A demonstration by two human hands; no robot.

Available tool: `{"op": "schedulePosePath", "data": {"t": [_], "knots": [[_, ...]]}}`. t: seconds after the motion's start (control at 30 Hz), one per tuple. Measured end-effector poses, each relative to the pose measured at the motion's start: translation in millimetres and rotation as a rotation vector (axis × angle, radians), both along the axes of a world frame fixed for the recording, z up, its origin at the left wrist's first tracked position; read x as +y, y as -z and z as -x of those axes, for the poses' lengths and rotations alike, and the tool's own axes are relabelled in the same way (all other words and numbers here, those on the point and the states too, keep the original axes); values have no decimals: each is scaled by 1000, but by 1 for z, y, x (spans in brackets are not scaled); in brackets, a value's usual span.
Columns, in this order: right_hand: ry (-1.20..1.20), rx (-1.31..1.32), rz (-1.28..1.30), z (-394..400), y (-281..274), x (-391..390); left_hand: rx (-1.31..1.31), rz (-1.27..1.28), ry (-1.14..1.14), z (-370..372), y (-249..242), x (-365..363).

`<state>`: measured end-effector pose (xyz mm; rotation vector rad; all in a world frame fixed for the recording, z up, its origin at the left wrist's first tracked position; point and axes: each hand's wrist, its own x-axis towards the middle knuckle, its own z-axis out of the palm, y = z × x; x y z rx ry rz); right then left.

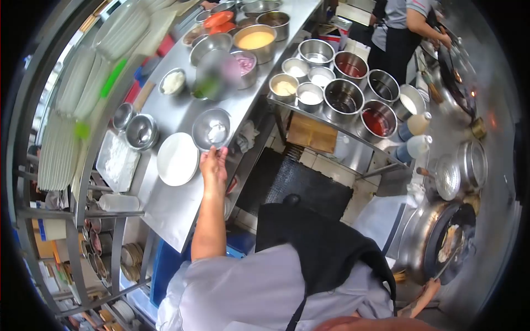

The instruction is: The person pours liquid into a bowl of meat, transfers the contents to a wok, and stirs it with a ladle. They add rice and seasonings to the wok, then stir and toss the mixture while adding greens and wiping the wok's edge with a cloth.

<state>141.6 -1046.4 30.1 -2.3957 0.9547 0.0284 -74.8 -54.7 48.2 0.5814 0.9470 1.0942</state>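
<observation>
The left hand (212,165) has its fingers partly bent at the near rim of a round, shiny metal bowl (201,131), and seems to grip it. A bit of white stuff (217,132) sits inside. The bowl is near the edge of the long silver metal surface (168,212), just beside a round white plate (178,159). I can't tell if the bowl is lifted or resting.

The right hand (430,289) is closed round the thin handle of a long metal cooking tool (445,267). Its far end is in a big black wok (459,214) with brown and pale food (448,243).

The left hand seems to hold just one side of the bowl, so the bowl could tip and spill, or bump the plate. The hands are far apart, so watching one side could let the food burn or slop out.
</observation>
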Motion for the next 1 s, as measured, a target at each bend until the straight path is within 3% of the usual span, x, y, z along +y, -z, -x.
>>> {"op": "schedulePosePath", "data": {"t": [0.27, 0.33, 0.37, 0.4, 0.43, 0.47, 0.5, 0.53, 0.57, 0.6, 0.67, 0.7, 0.73, 0.77, 0.8, 0.87, 0.9, 1.0], "knots": [[-519, -161, 319, -24, 20, -9, -76, 20, -102, 33, 62, 170], [-538, -182, 430, -33, 27, -13, 939, -698, 335, 38, 67, 176], [-514, -178, 498, -39, 30, -14, 921, -822, 512, 45, 77, 186], [-467, -160, 569, -46, 33, -17, 253, -419, 535, 37, 75, 168], [-291, -26, 405, -30, -12, 55, 125, -189, 386, 25, 74, 159], [-279, 8, 438, -34, 6, 31, 36, 58, 237, 10, 68, 147], [-240, 35, 378, -30, -20, 56, 124, 136, 140, -4, 75, 140], [-50, 118, 110, -23, -89, 128, 176, 65, 216, -8, 105, 142], [-76, -47, 60, -16, -76, 115, 273, 71, 404, -20, 129, 143], [-16, -4, 62, -8, -84, 122, 343, 125, 547, -37, 120, 103], [-127, -122, 423, 1, -31, 99, 297, 170, 671, -84, 114, 9], [-97, -43, 360, 5, -38, 109, 223, 201, 842, -98, 154, 0], [-40, -3, 107, 10, -76, 135, 239, 239, 902, -121, 137, -48], [-27, 33, 42, 14, -94, 134, 347, 262, 971, -141, 117, -91], [-17, 66, -24, 15, -103, 128, 309, 283, 1122, -157, 130, -111], [40, 10, 19, 16, -101, 116, 610, 49, 1312, -194, 122, -179], [68, -36, 64, 16, -98, 109, 620, -24, 1486, -207, 115, -211], [144, -108, 135, -5, -56, 82, 658, -273, 1892, -248, 157, -286]]}}
